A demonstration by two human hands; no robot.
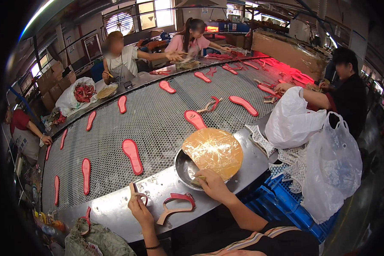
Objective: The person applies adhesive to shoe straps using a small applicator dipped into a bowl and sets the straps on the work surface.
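- Here we are at the lower middle of the frame, and our left hand [141, 211] has a beige-and-red strap [132, 189] pinched between thumb and fingers, over the edge of the steel bench [111, 218].
- Over to our right hand [214, 186], just right of centre: its fingers are closed on a small yellowish piece [199, 180] at the rim of the metal bowl [184, 167]; we can't tell what that piece is.
- That strap looks light, thin and bendy, likely to twist rather than break; we'd judge a pinch near one end best, leaving the length free.
- The yellowish piece seems light too, and small enough for fingertips alone.
- Now the count! One strap in hand, one forked loose strap [178, 210] on the bench between our hands, one bowl, one film-wrapped tan board [215, 151] partly covering it.
- On the mesh belt [109, 145] we tally eight pink soles [132, 156] in the left half, and one touching or just behind the board; the red-lit crowd at upper right beats our counting.
- Right side: two white plastic bags [335, 166].
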